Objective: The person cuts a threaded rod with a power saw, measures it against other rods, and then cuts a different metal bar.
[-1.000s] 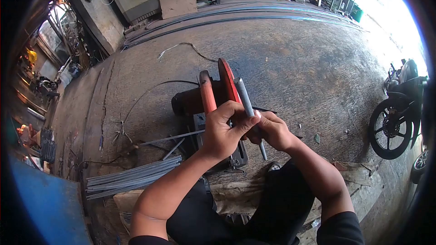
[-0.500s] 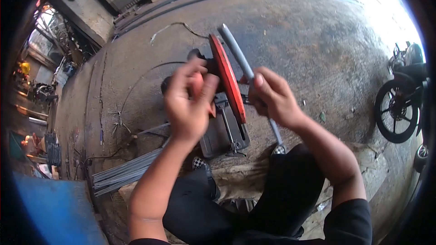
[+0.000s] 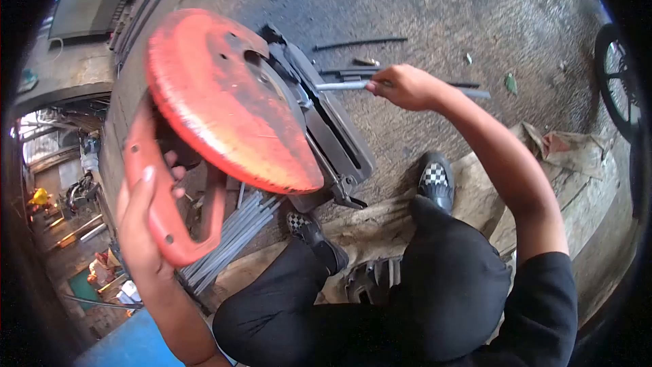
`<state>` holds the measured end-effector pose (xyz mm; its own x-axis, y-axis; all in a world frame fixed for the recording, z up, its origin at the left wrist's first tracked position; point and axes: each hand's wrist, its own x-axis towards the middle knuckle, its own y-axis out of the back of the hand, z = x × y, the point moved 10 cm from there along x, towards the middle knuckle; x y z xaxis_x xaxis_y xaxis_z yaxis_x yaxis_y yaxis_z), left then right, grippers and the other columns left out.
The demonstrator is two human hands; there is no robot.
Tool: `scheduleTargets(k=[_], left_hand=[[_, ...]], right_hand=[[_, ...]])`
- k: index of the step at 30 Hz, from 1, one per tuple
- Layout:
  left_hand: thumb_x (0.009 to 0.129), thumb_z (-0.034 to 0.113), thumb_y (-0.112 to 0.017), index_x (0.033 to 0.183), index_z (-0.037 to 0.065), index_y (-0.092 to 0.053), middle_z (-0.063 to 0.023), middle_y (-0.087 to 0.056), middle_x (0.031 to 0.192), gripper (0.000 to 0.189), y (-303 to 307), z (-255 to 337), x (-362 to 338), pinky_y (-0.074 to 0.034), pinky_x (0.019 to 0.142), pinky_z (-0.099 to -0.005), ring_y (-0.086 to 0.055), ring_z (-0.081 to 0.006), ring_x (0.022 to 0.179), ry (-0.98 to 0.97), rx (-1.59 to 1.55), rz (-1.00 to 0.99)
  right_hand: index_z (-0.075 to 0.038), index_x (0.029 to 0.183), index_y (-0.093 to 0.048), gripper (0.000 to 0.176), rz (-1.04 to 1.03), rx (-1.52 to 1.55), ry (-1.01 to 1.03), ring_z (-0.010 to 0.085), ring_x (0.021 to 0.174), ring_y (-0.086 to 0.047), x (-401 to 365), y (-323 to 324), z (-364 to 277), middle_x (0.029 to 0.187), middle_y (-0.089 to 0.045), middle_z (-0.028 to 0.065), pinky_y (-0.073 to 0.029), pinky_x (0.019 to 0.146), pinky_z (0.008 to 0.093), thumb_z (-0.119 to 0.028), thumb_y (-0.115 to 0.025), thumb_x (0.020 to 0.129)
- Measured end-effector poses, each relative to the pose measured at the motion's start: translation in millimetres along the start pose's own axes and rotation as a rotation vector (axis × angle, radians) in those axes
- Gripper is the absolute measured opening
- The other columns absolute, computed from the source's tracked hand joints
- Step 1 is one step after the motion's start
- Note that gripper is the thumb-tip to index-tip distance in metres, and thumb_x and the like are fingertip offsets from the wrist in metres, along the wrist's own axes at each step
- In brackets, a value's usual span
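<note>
A chop saw with a worn red blade guard [image 3: 224, 95] stands on the floor in front of me. My left hand [image 3: 144, 221] is closed round its red D-shaped handle [image 3: 178, 231], with fingertips showing inside the loop. To the right of the guard, my right hand [image 3: 411, 87] grips a short grey metal pipe [image 3: 343, 85]. The pipe's far end reaches over the dark saw base [image 3: 350, 139]; the guard and base parts partly hide how it sits there. The cutting disc is mostly covered by the guard.
A bundle of grey metal rods [image 3: 234, 241] lies left of my feet. Dark bars and cut pieces [image 3: 360, 43] are on the floor beyond the saw. A motorcycle wheel [image 3: 614, 85] stands at far right, and crumpled cloth [image 3: 570, 153] lies to my right.
My left hand has taken hold of the saw handle. My right hand has lowered the pipe from a raised position to the saw base. The view has shifted, and the saw appears larger.
</note>
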<state>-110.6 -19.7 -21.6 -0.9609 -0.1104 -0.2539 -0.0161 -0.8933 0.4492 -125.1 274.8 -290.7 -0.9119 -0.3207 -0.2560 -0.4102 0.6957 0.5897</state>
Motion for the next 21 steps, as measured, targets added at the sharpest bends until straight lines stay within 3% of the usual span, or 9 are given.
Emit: scheduleTargets(k=[3,7,9,14,18,21], left_hand=[[0.090,0.026,-0.052,0.134,-0.009,-0.037,-0.0146,-0.056,0.106,0.058,2,2,-1,-0.047,0.067,-0.0217,-0.057,-0.0158,0.085,-0.010,0.108,0.047],[0.091,0.023,-0.052,0.131,-0.009,-0.039,-0.0152,-0.056,0.106,0.053,17,-7,-4,-0.047,0.069,-0.0246,-0.055,-0.0155,0.081,0.081,0.067,0.091],[0.091,0.022,-0.052,0.130,-0.008,-0.040,-0.0162,-0.056,0.109,0.051,13,-8,-7,-0.048,0.073,-0.0259,-0.058,-0.0174,0.085,0.094,0.043,0.086],[0.091,0.023,-0.052,0.131,-0.008,-0.040,-0.0194,-0.055,0.118,0.052,18,-5,-9,-0.050,0.080,-0.0281,-0.060,-0.0218,0.098,0.038,-0.006,0.202],[0.090,0.024,-0.053,0.132,-0.008,-0.039,-0.0197,-0.054,0.121,0.055,23,-12,-9,-0.050,0.079,-0.0295,-0.060,-0.0231,0.098,0.106,-0.015,0.196],[0.090,0.026,-0.053,0.132,-0.009,-0.038,-0.0206,-0.054,0.121,0.057,18,-7,-11,-0.050,0.080,-0.0305,-0.060,-0.0239,0.100,0.070,-0.011,0.225]], right_hand=[[-0.005,0.095,-0.068,0.047,-0.036,-0.007,-0.003,0.0388,0.082,-0.063,17,-8,2,0.083,-0.066,0.0213,-0.050,0.075,0.0455,-0.048,-0.051,0.090],[-0.008,0.095,-0.069,0.045,-0.014,-0.029,0.074,0.0378,0.082,-0.064,38,-16,-7,0.083,-0.066,0.0201,-0.050,0.074,0.0452,-0.048,-0.051,0.090],[-0.008,0.095,-0.070,0.039,0.012,-0.100,0.161,0.0333,0.075,-0.065,43,-15,-21,0.076,-0.067,0.0148,-0.051,0.068,0.0424,-0.043,-0.053,0.091],[-0.011,0.094,-0.071,0.035,0.031,-0.222,0.132,0.0336,0.077,-0.065,44,-12,-29,0.079,-0.068,0.0140,-0.051,0.069,0.0420,-0.042,-0.055,0.089],[-0.011,0.092,-0.071,0.034,0.077,-0.224,0.220,0.0334,0.074,-0.065,43,-13,-35,0.076,-0.067,0.0135,-0.051,0.065,0.0418,-0.042,-0.057,0.088],[-0.011,0.090,-0.071,0.037,-0.017,-0.276,0.140,0.0338,0.081,-0.065,47,-18,-34,0.082,-0.067,0.0147,-0.053,0.070,0.0419,-0.045,-0.056,0.087]])
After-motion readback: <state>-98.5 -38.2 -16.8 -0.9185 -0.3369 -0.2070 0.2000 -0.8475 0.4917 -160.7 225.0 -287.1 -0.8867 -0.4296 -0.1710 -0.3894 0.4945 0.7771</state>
